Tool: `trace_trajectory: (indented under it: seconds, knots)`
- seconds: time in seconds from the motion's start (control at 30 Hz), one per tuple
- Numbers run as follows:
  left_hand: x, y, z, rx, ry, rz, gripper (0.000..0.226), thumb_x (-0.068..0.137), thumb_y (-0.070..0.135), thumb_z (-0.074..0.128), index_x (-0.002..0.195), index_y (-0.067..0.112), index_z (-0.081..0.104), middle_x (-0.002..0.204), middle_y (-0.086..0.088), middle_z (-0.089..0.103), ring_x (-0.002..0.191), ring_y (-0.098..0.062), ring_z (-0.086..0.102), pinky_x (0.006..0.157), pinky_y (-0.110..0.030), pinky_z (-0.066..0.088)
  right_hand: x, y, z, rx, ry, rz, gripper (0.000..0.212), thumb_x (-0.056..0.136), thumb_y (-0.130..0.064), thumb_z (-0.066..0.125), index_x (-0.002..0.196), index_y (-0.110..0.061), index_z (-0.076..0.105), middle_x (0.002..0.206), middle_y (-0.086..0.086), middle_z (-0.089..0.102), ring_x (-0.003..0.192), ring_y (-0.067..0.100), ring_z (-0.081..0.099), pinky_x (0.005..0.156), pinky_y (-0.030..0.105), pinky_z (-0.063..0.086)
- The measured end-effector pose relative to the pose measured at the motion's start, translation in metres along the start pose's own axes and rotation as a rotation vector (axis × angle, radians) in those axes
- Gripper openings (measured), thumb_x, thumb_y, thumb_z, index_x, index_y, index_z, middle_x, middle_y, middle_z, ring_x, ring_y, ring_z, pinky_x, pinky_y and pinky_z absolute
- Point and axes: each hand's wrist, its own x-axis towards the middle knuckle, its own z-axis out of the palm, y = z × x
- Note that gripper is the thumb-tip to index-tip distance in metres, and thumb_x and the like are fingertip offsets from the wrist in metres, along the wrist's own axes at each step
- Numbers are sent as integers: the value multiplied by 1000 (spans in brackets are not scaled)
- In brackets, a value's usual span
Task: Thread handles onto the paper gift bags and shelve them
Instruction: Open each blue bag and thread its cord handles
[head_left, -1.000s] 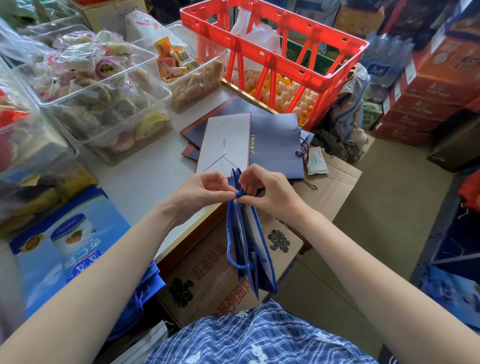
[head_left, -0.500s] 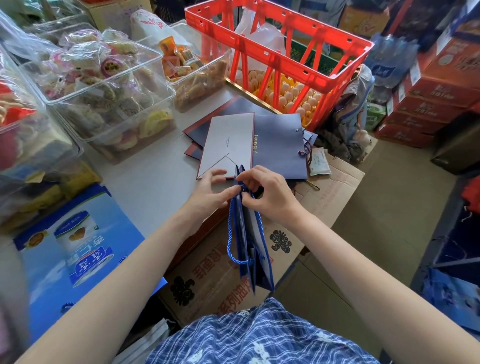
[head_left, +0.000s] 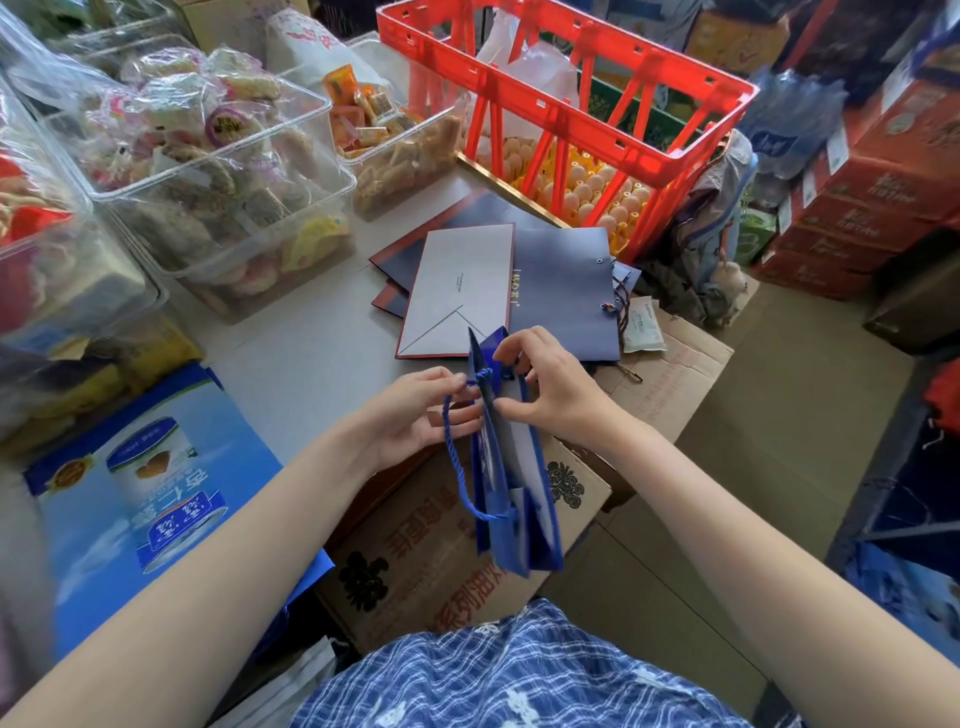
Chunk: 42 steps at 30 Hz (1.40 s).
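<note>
Just off the near edge of the tabletop (head_left: 291, 364), above a printed cardboard carton (head_left: 431, 551), a blue paper gift bag (head_left: 511, 478) hangs folded flat between both hands. Compared with 0.5 s ago, the left hand (head_left: 415, 410) has drawn a little away from the bag's upper edge, so a short stretch of blue cord handle (head_left: 457, 467) now shows between its fingertips and the knot at the bag's top hole; the right hand (head_left: 550, 384) has stayed at the top edge, and the bag has barely moved. The left grip is pinched together on the cord near the knot. The right grip is clamped on the bag's upper rim, thumb on the near face and fingers curled over the top. The bag's long axis runs from the hands down toward the person's lap, its mouth end up and away and its folded bottom nearest the checked blue garment (head_left: 519, 675); its thin edge faces the camera. The cord hangs in 1 loop down the bag's left side. Farther back on the pale grey tabletop lies a flat stack of dark blue bags (head_left: 566, 291), with a grey-white one uppermost, beside a red plastic crate (head_left: 571, 104) of eggs. Clear bins (head_left: 218, 171) of wrapped snacks crowd the left, a blue printed box (head_left: 140, 493) sits at near left, and red cartons (head_left: 857, 197) are stacked on the floor at right.
</note>
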Motion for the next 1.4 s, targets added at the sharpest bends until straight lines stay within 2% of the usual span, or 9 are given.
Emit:
trace_trajectory:
  seconds: [0.27, 0.43, 0.57, 0.7, 0.83, 1.13, 1.27, 1.33, 1.4]
  knots:
    - [-6, 3, -4, -177, -81, -12, 16, 91, 9, 49, 76, 5, 52, 114, -26, 61, 100, -36, 65, 85, -45, 54, -4, 16, 2, -92, 23, 61, 48, 80, -9, 69, 124, -11, 50, 118, 4, 47, 101, 8, 38, 80, 9, 31]
    - [-9, -2, -8, -266, -75, -53, 16, 90, 8, 47, 78, 1, 55, 108, -22, 65, 92, -31, 69, 84, -41, 54, -14, 16, 5, 272, 255, 184, 53, 83, -2, 64, 131, -13, 43, 126, -2, 36, 105, 5, 47, 85, 7, 44]
    - [-10, 3, -1, -150, -2, -75, 18, 95, 3, 39, 95, -3, 56, 105, -21, 68, 89, -27, 70, 78, -34, 57, -13, 12, 5, 630, -97, 397, 33, 97, -8, 42, 125, -22, 51, 120, 0, 60, 114, 16, 56, 100, 34, 44]
    - [-8, 4, 10, 95, 124, -22, 17, 96, 5, 40, 104, 2, 55, 90, -11, 67, 75, -16, 67, 63, -21, 55, -5, -1, 6, 440, -128, 365, 29, 95, -7, 44, 117, -23, 54, 107, -2, 61, 102, 13, 58, 87, 27, 48]
    - [-7, 2, 12, 484, 248, 94, 15, 94, 17, 53, 98, 6, 63, 77, 3, 54, 64, -5, 45, 60, -19, 37, -4, -2, 6, 686, -160, 522, 23, 96, -10, 49, 116, -3, 59, 94, 5, 61, 70, 8, 53, 61, 17, 44]
    - [-8, -2, 13, 414, 370, 62, 34, 80, 31, 70, 106, 10, 66, 95, 1, 56, 99, -20, 45, 78, -30, 36, -7, 11, -3, 742, -151, 541, 12, 87, -15, 65, 94, -11, 74, 84, 5, 66, 73, 15, 44, 65, 26, 31]
    - [-5, -2, 10, 459, 422, 66, 40, 80, 39, 68, 106, 8, 68, 103, -2, 58, 122, -34, 47, 57, -23, 35, -2, 13, -4, 547, -19, 556, 20, 78, -28, 75, 83, -10, 72, 64, -5, 62, 61, 7, 49, 58, 22, 33]
    - [-6, 1, 8, 460, 437, 29, 37, 84, 45, 63, 94, 11, 71, 90, -2, 52, 88, -29, 63, 44, -19, 24, -1, 13, -3, 463, 27, 561, 31, 75, -40, 75, 70, -10, 68, 55, -6, 56, 54, 9, 43, 53, 22, 31]
    - [-10, 5, 8, 279, 326, -34, 35, 88, 46, 56, 89, 14, 68, 77, 0, 39, 45, -10, 38, 39, -15, 18, -3, 14, 0, 444, -17, 633, 44, 79, -53, 66, 60, -14, 59, 46, -10, 49, 50, 12, 34, 53, 25, 29]
